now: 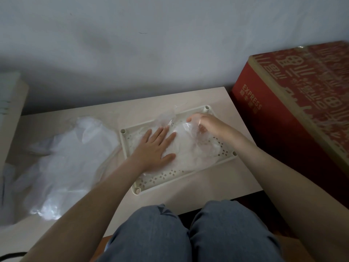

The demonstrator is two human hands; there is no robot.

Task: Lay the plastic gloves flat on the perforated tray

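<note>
Translucent and rumpled: pressing plastic gloves point(190, 152) onto perforated tray point(162, 176) with outspread left hand point(156, 146), pinching raised edge with right hand point(205, 123). Probably more in heap point(66, 157) on table point(217, 182).

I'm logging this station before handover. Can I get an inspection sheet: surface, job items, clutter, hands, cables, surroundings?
Surface: low beige table, matte top.
Job's things: cream perforated plastic tray on the table; crinkled clear plastic gloves lie in it, not yet flat.
Clutter: heap of translucent white plastic film left of the tray.
Hands: left hand presses flat on the gloves; right hand pinches them with curled fingers.
Cables: dark cord at the lower left corner, barely in view.
Surroundings: grey-white wall behind; red cardboard box printed EXPRESS on the right; knees in blue jeans below.
</note>
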